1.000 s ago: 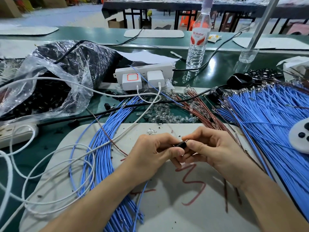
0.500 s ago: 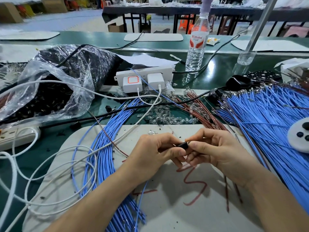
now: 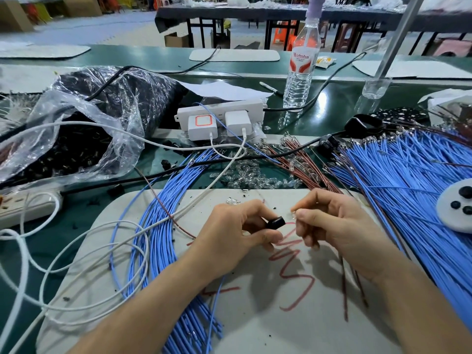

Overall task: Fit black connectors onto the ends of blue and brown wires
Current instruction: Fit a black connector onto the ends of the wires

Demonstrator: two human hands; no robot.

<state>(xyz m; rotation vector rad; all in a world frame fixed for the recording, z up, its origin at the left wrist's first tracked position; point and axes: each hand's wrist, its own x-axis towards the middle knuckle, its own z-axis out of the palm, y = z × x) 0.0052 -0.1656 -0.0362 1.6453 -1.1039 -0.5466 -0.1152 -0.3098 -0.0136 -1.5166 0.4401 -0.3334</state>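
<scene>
Black plastic, the connector (image 3: 275, 222) is pinched in the left hand (image 3: 237, 233) over the near mat (image 3: 255, 335), open end facing right. The right hand (image 3: 334, 226) pinches a wire tip (image 3: 293, 217) just beside it, apparently lined up for pushing in.

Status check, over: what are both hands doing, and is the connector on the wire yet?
Left hand holds black connector. Right hand pinches wire end. The two sit apart, not yet mated. Nothing between them.
</scene>
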